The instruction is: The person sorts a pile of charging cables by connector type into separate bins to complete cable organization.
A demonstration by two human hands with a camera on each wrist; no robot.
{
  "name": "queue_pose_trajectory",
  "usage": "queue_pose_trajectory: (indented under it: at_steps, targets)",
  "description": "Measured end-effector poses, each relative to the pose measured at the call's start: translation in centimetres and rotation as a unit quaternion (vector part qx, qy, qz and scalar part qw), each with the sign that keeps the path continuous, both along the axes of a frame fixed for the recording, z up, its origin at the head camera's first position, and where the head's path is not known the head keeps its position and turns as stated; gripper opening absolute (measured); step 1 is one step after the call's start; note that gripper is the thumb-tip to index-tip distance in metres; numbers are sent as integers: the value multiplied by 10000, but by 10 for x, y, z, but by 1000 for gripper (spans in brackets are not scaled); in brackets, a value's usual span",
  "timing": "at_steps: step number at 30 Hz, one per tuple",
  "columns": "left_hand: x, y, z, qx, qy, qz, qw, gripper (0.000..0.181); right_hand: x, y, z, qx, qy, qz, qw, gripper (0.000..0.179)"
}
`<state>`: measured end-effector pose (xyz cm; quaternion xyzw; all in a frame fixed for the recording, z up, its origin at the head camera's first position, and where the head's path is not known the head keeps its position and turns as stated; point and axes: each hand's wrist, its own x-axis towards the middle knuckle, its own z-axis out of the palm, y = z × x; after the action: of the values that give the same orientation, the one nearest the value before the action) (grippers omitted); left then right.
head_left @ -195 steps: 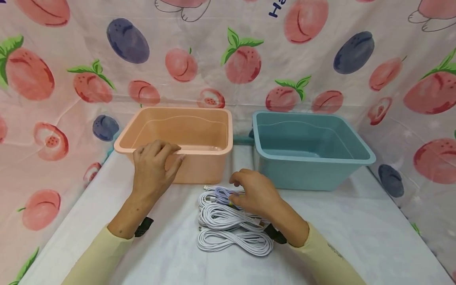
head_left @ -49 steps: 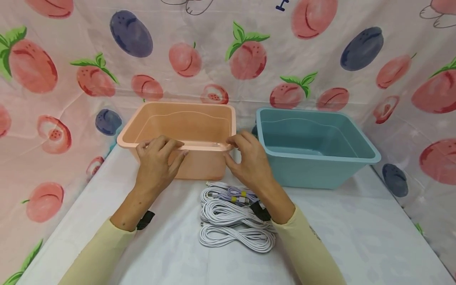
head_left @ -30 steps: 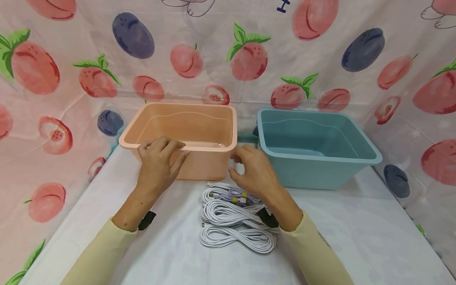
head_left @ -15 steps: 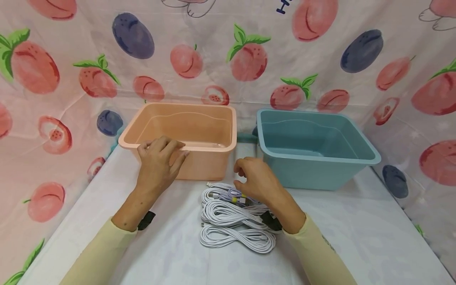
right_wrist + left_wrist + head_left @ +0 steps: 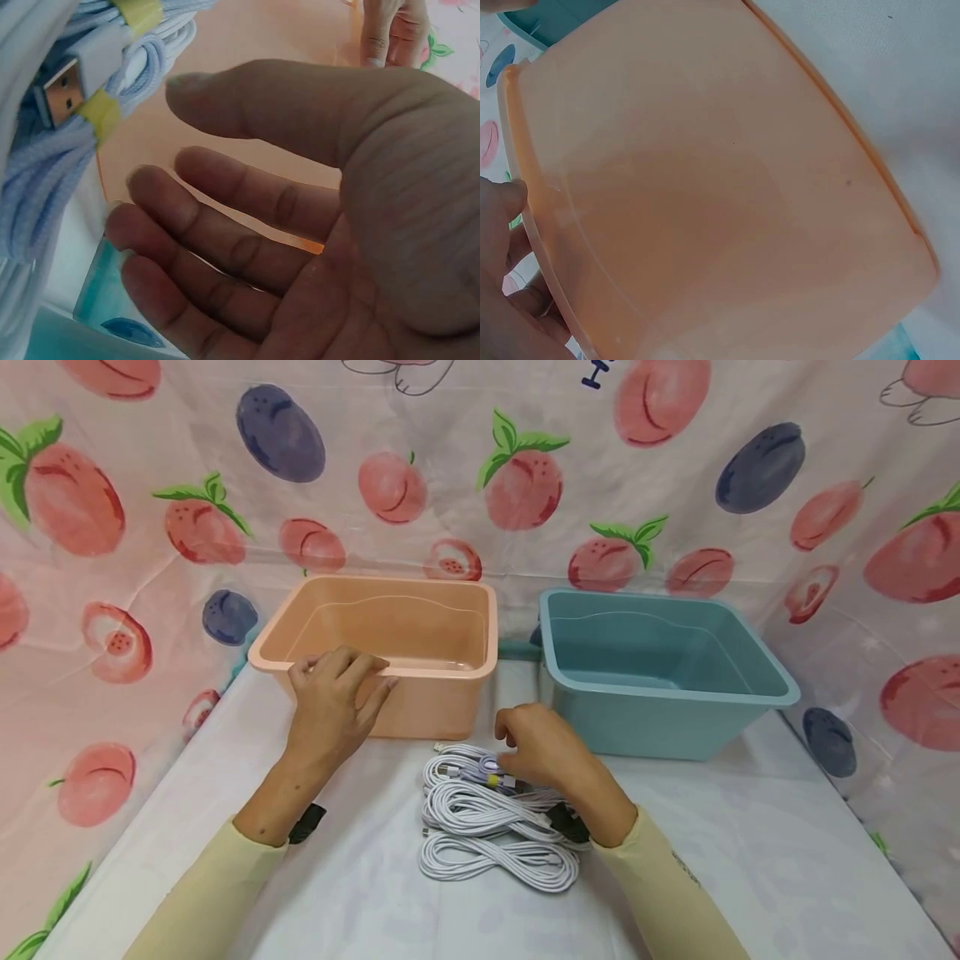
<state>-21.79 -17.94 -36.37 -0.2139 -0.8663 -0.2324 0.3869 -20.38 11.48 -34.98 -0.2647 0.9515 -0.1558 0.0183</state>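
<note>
My left hand (image 5: 326, 714) grips the front rim of the peach plastic bin (image 5: 438, 706), fingers over the edge and thumb on the outside. The left wrist view shows the bin's outer wall (image 5: 705, 165) with the thumb (image 5: 510, 196) at the rim. My right hand (image 5: 546, 745) hovers by the far end of a row of coiled white cables (image 5: 468, 810). In the right wrist view its fingers (image 5: 247, 255) are loosely bent and hold nothing. Close to its thumb lies a lavender USB cable (image 5: 45, 165) bound with a yellow tie (image 5: 101, 116); a metal USB plug (image 5: 64, 94) shows.
To the right of the peach bin stands a teal bin (image 5: 637, 722), with a narrow gap between them. Both rest on a white-covered table (image 5: 360, 877). A fruit-printed cloth (image 5: 450, 443) hangs behind and at the sides.
My right hand has left the peach bin's right front corner and come down and nearer to the lavender cable. My left hand has stayed on the rim.
</note>
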Motion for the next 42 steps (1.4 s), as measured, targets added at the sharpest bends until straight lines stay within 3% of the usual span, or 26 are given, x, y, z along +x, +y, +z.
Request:
queue_pose_trajectory:
  at_steps: [20, 31, 42]
  targets:
    - [-1, 0, -1, 38, 18, -21, 10000, 23, -1, 1, -11, 352, -30, 98, 9993, 10]
    - [0, 0, -1, 6, 19, 7, 10000, 23, -1, 1, -12, 336, -81, 354, 9988, 27]
    - [-1, 0, -2, -28, -24, 22, 10000, 23, 0, -1, -12, 451, 165, 315, 9984, 14]
